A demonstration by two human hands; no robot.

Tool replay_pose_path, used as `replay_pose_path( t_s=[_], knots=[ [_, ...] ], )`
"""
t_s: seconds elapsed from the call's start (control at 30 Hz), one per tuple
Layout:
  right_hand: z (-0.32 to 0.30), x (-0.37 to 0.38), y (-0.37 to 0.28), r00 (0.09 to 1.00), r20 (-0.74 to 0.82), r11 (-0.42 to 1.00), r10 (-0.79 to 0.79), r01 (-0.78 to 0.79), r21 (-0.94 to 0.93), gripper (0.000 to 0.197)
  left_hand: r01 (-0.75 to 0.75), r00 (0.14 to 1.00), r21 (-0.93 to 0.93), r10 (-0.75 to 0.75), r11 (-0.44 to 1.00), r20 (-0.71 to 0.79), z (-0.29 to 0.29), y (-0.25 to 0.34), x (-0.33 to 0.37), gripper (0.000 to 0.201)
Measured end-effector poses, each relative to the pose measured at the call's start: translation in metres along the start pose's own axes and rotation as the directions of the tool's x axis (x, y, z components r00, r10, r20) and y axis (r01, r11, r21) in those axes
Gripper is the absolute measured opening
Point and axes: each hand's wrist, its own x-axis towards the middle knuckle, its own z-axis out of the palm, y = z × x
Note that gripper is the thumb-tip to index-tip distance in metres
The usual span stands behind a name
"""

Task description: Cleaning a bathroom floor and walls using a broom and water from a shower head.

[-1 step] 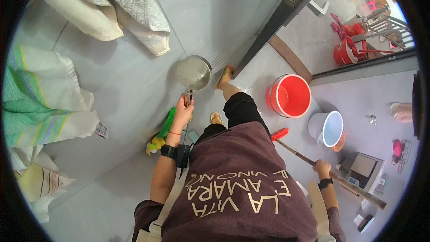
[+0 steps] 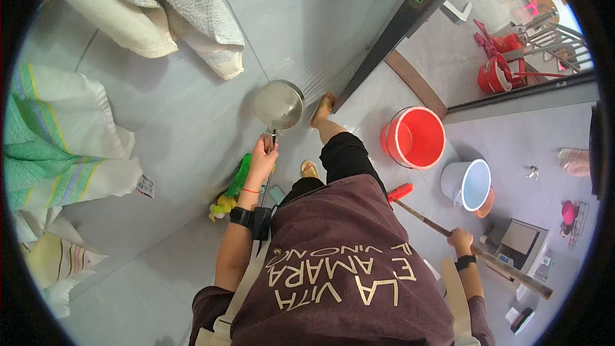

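Note:
My left hand [image 2: 263,161] is closed round the handle of a metal water ladle [image 2: 280,105]. The ladle's round bowl points away from me, in front of the grey wall tiles. Over on the right, my right hand [image 2: 460,241] grips the long wooden stick of a brush with red bristles [image 2: 401,192]. The brush head is low beside my leg, and the stick's other end sticks out past my wrist. Close to my left wrist are green and yellow bottles [image 2: 239,176], partly hidden by my arm.
A red bucket [image 2: 419,137] and a light blue bucket [image 2: 466,184] stand right of my legs. Towels [image 2: 70,134] hang at the left. A dark-framed doorway [image 2: 400,22] with a brown sill opens at upper right. A tap [image 2: 532,172] juts from the right wall.

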Motion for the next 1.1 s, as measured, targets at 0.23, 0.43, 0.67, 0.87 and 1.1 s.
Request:
replay_pose_path(
  t_s=[0.23,0.43,0.67,0.87,1.1],
  knots=[
    [-0.010,0.004,-0.007,0.999,-0.041,1.000,-0.028,0.028,-0.013,0.016,-0.021,0.999,0.023,0.022,1.000,-0.029,-0.002,-0.003,-0.012,0.014],
    [-0.003,-0.009,-0.013,0.997,-0.072,0.996,-0.030,0.024,-0.080,0.014,0.014,0.998,0.023,-0.016,1.000,0.060,-0.002,-0.002,-0.003,0.024],
    [0.015,-0.059,-0.010,0.989,-0.141,0.994,-0.039,0.053,0.100,0.016,0.001,0.996,0.019,-0.003,1.000,0.092,0.017,-0.001,0.041,0.014],
    [-0.007,-0.094,-0.012,0.998,-0.042,0.950,0.036,-0.021,0.313,0.019,0.032,0.992,-0.008,-0.031,0.999,0.124,0.046,0.031,0.063,0.018],
    [-0.052,-0.103,-0.023,0.998,0.040,0.820,-0.053,0.020,0.573,0.030,-0.040,0.988,0.120,0.021,0.992,0.155,0.043,0.029,0.062,0.022]
  ],
)
